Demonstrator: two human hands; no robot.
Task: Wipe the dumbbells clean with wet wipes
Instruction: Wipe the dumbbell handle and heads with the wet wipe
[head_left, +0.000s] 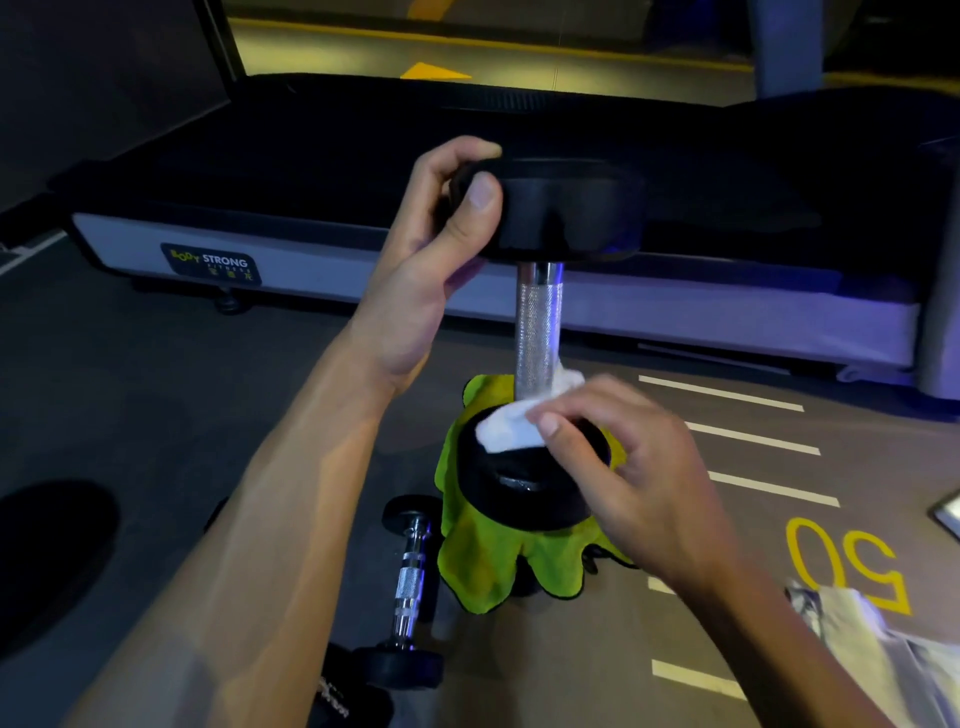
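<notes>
Left hand (447, 208) grips the upright dumbbell (540, 322) by its top head; right hand (618, 457) pinches the wet wipe (506, 428). Best keep it steady and rub round the lower head.

A dumbbell (537, 322) stands upright on a green cloth (493, 561) on the floor. The left hand (441, 234) grips its top end; the right hand (623, 467) presses a white wipe (511, 428) onto the lower end. A smaller dumbbell (410, 582) lies beside the cloth.

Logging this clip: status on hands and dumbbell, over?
Left hand gripping upright dumbbell by top head. Right hand pressing wet wipe on lower head. Small dumbbell beside, not obstructing.
</notes>
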